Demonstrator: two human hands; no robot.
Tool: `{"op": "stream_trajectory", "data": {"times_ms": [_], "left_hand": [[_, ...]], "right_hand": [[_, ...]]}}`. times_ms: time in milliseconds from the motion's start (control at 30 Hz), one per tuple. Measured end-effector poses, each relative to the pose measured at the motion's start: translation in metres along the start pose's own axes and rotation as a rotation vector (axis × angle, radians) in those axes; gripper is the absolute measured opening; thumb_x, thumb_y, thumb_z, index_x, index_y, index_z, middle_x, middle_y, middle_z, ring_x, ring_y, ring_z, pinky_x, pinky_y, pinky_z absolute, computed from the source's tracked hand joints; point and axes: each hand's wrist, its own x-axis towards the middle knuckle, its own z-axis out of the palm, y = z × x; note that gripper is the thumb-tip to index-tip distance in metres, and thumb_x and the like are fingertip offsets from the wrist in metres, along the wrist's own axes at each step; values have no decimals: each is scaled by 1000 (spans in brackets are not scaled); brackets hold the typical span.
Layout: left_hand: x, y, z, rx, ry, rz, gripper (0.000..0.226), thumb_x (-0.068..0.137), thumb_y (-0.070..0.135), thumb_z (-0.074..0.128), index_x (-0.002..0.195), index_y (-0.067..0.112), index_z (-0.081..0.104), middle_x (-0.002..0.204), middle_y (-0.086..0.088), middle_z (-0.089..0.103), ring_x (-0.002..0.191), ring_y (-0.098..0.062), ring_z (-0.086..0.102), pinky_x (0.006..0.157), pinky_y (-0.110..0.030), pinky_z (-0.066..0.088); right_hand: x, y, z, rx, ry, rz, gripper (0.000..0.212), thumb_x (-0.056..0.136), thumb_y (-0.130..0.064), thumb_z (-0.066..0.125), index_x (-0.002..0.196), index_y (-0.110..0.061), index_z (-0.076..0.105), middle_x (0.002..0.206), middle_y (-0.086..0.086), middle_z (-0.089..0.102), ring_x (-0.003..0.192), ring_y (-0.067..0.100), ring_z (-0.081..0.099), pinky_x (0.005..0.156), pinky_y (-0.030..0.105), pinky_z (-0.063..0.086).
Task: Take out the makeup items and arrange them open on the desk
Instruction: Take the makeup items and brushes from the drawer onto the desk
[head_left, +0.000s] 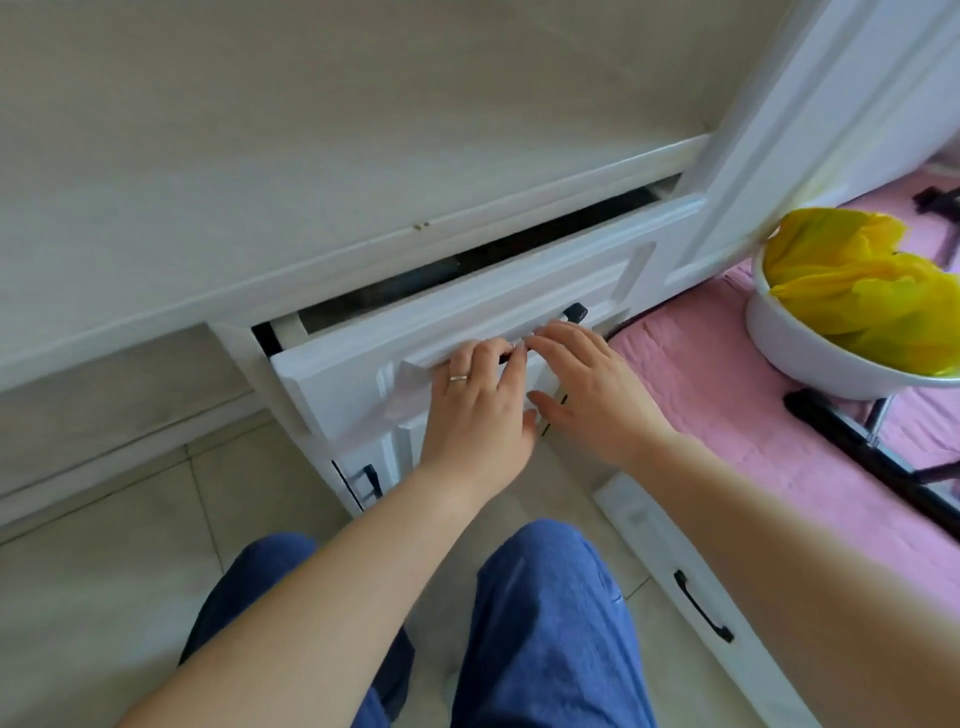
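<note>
**Drawer cracked open, both hands on the pull**

The white drawer (467, 322) under the desk top (260, 156) stands slightly out, a dark slot showing behind its front, and nothing of the contents can be made out in that gap, so the makeup items are not visible and are presumably inside. Both hands sit on the black handle (574, 313) of the drawer front: the left hand (480, 400), ring on one finger, has its fingers hooked over the bar, and the right hand (587, 384) lies just beside it with fingers spread and laid flat on the front, fingertips at the bar. The two hands are almost touching each other.

The job in hand looks like drawing the drawer out. A level, even pull through the middle of the handle should keep it from skewing on its runners, since the front looks a little tilted as it is.

Room to work is tight below: the knees in blue trousers (545, 623) sit straight in the drawer's path, so legs may need to shift back. A lower drawer handle (370, 480) sits underneath. To the right, a white post (779, 156), a white bowl (810, 353) holding yellow cloth (857, 291) and a pink mat (727, 415) crowd that side; the left side over the tiled floor (104, 545) looks freer
</note>
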Motion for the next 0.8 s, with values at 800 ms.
{"op": "stream_trajectory", "data": {"times_ms": [800], "left_hand": [[-113, 106, -2, 41, -15, 174, 65, 67, 35, 70, 125, 11, 58, 119, -4, 58, 110, -24, 56, 86, -35, 51]], "right_hand": [[-167, -6, -19, 17, 261, 78, 52, 69, 2, 66, 121, -6, 61, 122, 7, 62, 124, 27, 50, 110, 30, 29]]}}
